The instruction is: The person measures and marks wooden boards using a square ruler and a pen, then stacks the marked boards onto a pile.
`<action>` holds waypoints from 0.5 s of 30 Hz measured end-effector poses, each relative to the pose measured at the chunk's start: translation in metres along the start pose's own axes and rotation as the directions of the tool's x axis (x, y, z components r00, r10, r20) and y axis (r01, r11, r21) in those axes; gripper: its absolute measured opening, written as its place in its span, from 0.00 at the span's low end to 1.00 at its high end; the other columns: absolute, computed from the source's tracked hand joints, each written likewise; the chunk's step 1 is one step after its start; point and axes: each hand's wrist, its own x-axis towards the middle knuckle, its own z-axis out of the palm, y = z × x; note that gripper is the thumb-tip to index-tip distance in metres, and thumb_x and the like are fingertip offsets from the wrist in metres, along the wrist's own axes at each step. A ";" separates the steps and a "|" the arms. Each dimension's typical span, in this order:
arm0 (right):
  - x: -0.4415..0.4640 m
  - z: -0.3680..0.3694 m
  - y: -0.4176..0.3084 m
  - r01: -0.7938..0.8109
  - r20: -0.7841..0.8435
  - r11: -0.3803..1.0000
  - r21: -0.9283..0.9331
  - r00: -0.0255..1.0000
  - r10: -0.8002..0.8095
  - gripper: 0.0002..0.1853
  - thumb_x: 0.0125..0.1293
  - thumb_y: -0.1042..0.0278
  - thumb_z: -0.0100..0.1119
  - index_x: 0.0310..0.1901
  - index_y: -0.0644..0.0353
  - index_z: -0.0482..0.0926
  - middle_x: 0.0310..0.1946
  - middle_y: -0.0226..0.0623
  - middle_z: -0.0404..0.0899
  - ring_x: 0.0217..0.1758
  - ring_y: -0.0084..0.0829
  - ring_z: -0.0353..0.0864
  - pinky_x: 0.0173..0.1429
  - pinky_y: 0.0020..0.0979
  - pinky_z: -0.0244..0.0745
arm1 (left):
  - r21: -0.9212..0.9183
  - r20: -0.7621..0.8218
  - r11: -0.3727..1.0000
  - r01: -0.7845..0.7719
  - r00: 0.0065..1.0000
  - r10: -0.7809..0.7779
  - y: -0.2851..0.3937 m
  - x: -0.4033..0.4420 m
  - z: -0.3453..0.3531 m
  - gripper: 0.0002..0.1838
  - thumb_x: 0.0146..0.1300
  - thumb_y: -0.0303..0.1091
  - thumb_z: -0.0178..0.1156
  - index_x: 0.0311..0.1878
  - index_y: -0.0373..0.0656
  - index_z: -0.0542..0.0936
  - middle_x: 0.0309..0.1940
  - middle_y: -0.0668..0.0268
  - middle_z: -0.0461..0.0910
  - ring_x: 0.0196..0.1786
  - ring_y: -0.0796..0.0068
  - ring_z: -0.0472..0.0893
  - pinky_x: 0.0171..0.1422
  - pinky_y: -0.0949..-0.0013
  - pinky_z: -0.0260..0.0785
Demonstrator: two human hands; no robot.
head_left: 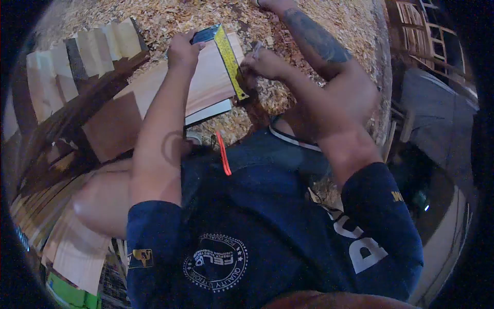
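Note:
A pale wooden board lies in front of me, over another piece whose pale edge shows beneath. Across its right end rests a try square with a yellow, marked blade and a dark handle along the far side. My left hand is closed on that handle, its thumb on the board. My right hand is closed beside the blade at the board's end. A slim pale stick pokes out of its fingers; its kind is unclear.
Wood shavings cover the ground. Several short wood pieces stand in a row at left, near a brown board. My bent right leg flanks the work. An orange strip lies at my waist.

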 end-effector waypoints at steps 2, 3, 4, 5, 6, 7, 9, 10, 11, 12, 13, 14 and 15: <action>0.031 -0.007 0.012 0.045 -0.090 0.999 -0.024 0.995 -0.047 0.24 0.73 0.50 0.47 0.42 0.64 0.84 0.36 0.45 0.86 0.39 0.37 0.86 0.49 0.39 0.78 | -0.013 0.006 1.000 -0.014 1.000 0.014 -0.008 -0.001 0.005 0.28 0.56 0.42 0.73 0.61 0.50 0.82 0.47 0.54 0.80 0.53 0.54 0.80 0.59 0.56 0.73; 0.053 -0.012 0.017 0.025 -0.155 1.000 0.011 0.988 -0.023 0.23 0.73 0.51 0.47 0.42 0.64 0.84 0.35 0.45 0.86 0.39 0.37 0.86 0.49 0.39 0.79 | -0.022 0.000 0.999 -0.028 1.000 0.028 -0.009 0.004 0.008 0.27 0.56 0.42 0.73 0.61 0.50 0.82 0.47 0.54 0.79 0.53 0.54 0.80 0.59 0.56 0.73; 0.068 -0.015 0.021 0.004 -0.214 0.999 0.051 0.977 0.007 0.23 0.73 0.52 0.47 0.42 0.65 0.84 0.35 0.45 0.86 0.38 0.37 0.86 0.49 0.38 0.79 | -0.012 -0.007 0.999 -0.035 0.999 0.034 -0.008 0.004 0.009 0.27 0.56 0.42 0.73 0.60 0.50 0.82 0.47 0.54 0.79 0.52 0.54 0.80 0.59 0.56 0.73; 0.078 -0.018 0.020 -0.003 -0.260 0.993 0.118 0.965 0.034 0.23 0.72 0.52 0.47 0.43 0.65 0.84 0.35 0.44 0.86 0.38 0.36 0.86 0.49 0.38 0.79 | -0.001 -0.015 0.999 -0.040 0.999 0.040 -0.008 0.002 0.009 0.27 0.56 0.42 0.73 0.60 0.50 0.82 0.47 0.54 0.79 0.52 0.54 0.80 0.59 0.56 0.73; 0.088 -0.021 0.019 -0.004 -0.306 0.983 0.185 0.950 0.062 0.22 0.72 0.53 0.47 0.44 0.65 0.84 0.36 0.44 0.86 0.39 0.36 0.86 0.50 0.38 0.79 | 0.011 -0.026 0.999 -0.046 0.999 0.046 -0.008 0.003 0.008 0.27 0.56 0.42 0.73 0.60 0.51 0.82 0.47 0.54 0.79 0.52 0.54 0.81 0.58 0.56 0.74; 0.089 -0.024 0.012 -0.005 -0.343 0.967 0.255 0.934 0.096 0.22 0.72 0.53 0.47 0.44 0.65 0.84 0.37 0.44 0.86 0.39 0.35 0.86 0.50 0.38 0.79 | 0.004 -0.010 0.999 -0.040 0.999 0.040 -0.010 0.005 0.009 0.27 0.56 0.42 0.73 0.60 0.51 0.82 0.47 0.54 0.79 0.52 0.54 0.81 0.58 0.56 0.74; 0.074 -0.019 0.001 -0.014 -0.346 0.934 0.357 0.927 0.146 0.22 0.72 0.53 0.50 0.51 0.64 0.83 0.42 0.44 0.87 0.43 0.35 0.87 0.53 0.37 0.80 | -0.014 0.025 0.999 -0.032 0.999 0.032 -0.013 0.008 0.011 0.26 0.56 0.42 0.73 0.59 0.52 0.83 0.47 0.54 0.79 0.52 0.54 0.81 0.58 0.56 0.74; 0.067 -0.013 0.003 0.018 -0.382 0.958 0.288 0.919 0.097 0.23 0.72 0.52 0.51 0.53 0.63 0.83 0.42 0.44 0.87 0.44 0.35 0.87 0.54 0.37 0.80 | 0.009 0.004 0.999 -0.043 0.999 0.043 -0.009 0.006 0.009 0.26 0.55 0.40 0.74 0.59 0.50 0.83 0.47 0.53 0.80 0.52 0.54 0.81 0.59 0.56 0.73; 0.058 -0.006 0.003 0.049 -0.413 0.975 0.215 0.909 0.046 0.23 0.72 0.51 0.52 0.55 0.63 0.82 0.43 0.44 0.87 0.45 0.36 0.87 0.54 0.37 0.80 | 0.030 -0.017 0.998 -0.053 0.998 0.053 -0.003 0.002 0.003 0.27 0.55 0.39 0.74 0.59 0.48 0.82 0.48 0.52 0.81 0.53 0.53 0.81 0.60 0.57 0.72; 0.043 0.003 0.005 0.061 -0.389 0.968 0.243 0.920 0.040 0.23 0.73 0.51 0.52 0.55 0.62 0.82 0.43 0.44 0.87 0.45 0.37 0.87 0.55 0.38 0.80 | 0.052 -0.038 0.997 -0.060 0.997 0.062 0.002 -0.002 -0.001 0.27 0.54 0.38 0.75 0.59 0.46 0.82 0.49 0.51 0.82 0.54 0.53 0.81 0.61 0.57 0.71; 0.021 0.014 0.005 0.073 -0.365 0.960 0.272 0.930 0.033 0.23 0.73 0.51 0.52 0.56 0.62 0.82 0.44 0.45 0.87 0.46 0.38 0.87 0.55 0.38 0.80 | 0.051 -0.039 0.997 -0.051 0.998 0.053 0.003 -0.002 -0.001 0.27 0.54 0.37 0.75 0.59 0.46 0.83 0.48 0.51 0.82 0.53 0.53 0.82 0.61 0.57 0.72; 0.000 0.024 0.003 0.083 -0.342 0.949 0.303 0.939 0.027 0.23 0.73 0.51 0.52 0.56 0.61 0.82 0.44 0.45 0.87 0.47 0.39 0.87 0.55 0.39 0.79 | 0.050 -0.038 0.998 -0.044 0.998 0.046 0.002 -0.002 0.000 0.26 0.54 0.37 0.75 0.59 0.46 0.83 0.48 0.51 0.82 0.53 0.53 0.82 0.60 0.58 0.72; -0.019 0.032 0.001 0.045 -0.273 0.945 0.323 0.961 0.048 0.23 0.73 0.51 0.52 0.56 0.61 0.82 0.44 0.45 0.87 0.47 0.40 0.87 0.55 0.39 0.79 | 0.050 -0.039 0.998 -0.039 0.998 0.041 0.002 0.000 0.000 0.26 0.54 0.37 0.74 0.58 0.46 0.83 0.48 0.51 0.82 0.52 0.53 0.82 0.60 0.58 0.73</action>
